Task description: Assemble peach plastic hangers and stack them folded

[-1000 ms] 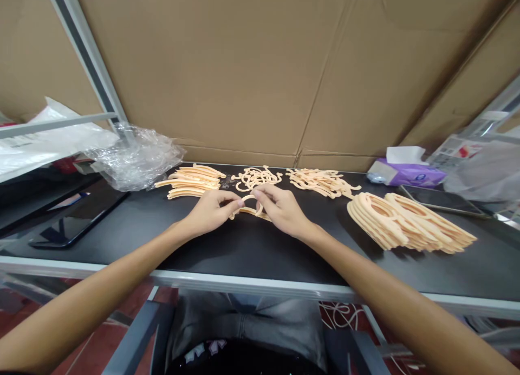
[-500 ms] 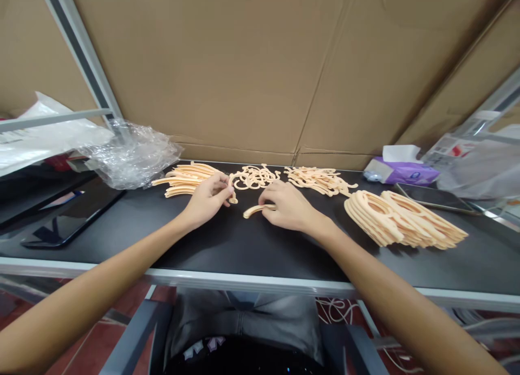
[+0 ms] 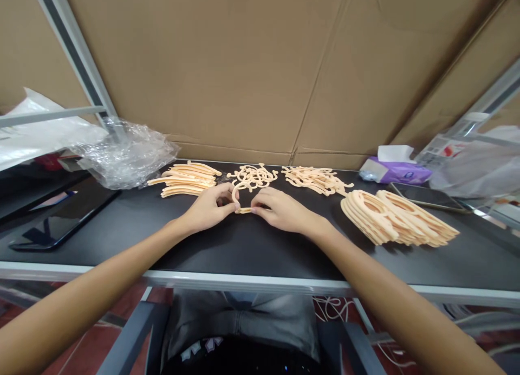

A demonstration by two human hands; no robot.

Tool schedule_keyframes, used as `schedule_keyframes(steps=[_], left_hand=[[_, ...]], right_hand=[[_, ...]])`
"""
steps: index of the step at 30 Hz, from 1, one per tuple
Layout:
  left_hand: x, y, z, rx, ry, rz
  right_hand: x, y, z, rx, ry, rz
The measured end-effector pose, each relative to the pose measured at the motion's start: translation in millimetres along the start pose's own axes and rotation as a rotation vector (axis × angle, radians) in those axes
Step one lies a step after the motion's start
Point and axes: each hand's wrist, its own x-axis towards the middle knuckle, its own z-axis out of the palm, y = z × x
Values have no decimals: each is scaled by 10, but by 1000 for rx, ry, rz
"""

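Note:
My left hand [image 3: 211,206] pinches a curved, hook-shaped peach plastic piece [image 3: 234,194] between thumb and fingers. My right hand [image 3: 280,208] grips a short-looking peach plastic strip [image 3: 245,210], most of it hidden behind the fingers. The strip's free end meets the lower end of the hook piece just above the black tabletop; whether they are joined I cannot tell. Behind my left hand lies a pile of long curved strips [image 3: 184,180]. Beyond both hands is a heap of hook-shaped pieces [image 3: 254,175], with a heap of wavy pieces [image 3: 314,179] to its right.
Stacked flat peach frames with oval openings [image 3: 394,215] stand at the right. Behind them are a purple tissue pack [image 3: 396,170] and a dark tablet-like slab [image 3: 428,196]. Crumpled clear plastic [image 3: 130,153] and a glossy black device [image 3: 60,218] lie left. Cardboard [image 3: 227,71] rises behind.
The two hands have come closer together. The strip in my right hand, apart from the hook piece before, now touches its lower end. The view has shifted slightly.

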Motion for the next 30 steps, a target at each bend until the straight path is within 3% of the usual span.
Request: schedule_keyframes(steps=[10, 17, 21, 26, 30], left_hand=[[5, -6, -11, 108, -29, 17], [-7, -27, -14, 309, 2, 45], [6, -34, -12, 348, 25, 13], [18, -32, -18, 304, 40, -61], [26, -33, -31, 280, 53, -74]], right_hand=[[-4, -13, -1, 13, -89, 35], [-11, -54, -101, 30, -31, 200], [-2, -76, -119, 52, -4, 223], [-4, -94, -181, 67, -46, 268], [-55, -79, -279, 251, -170, 331]])
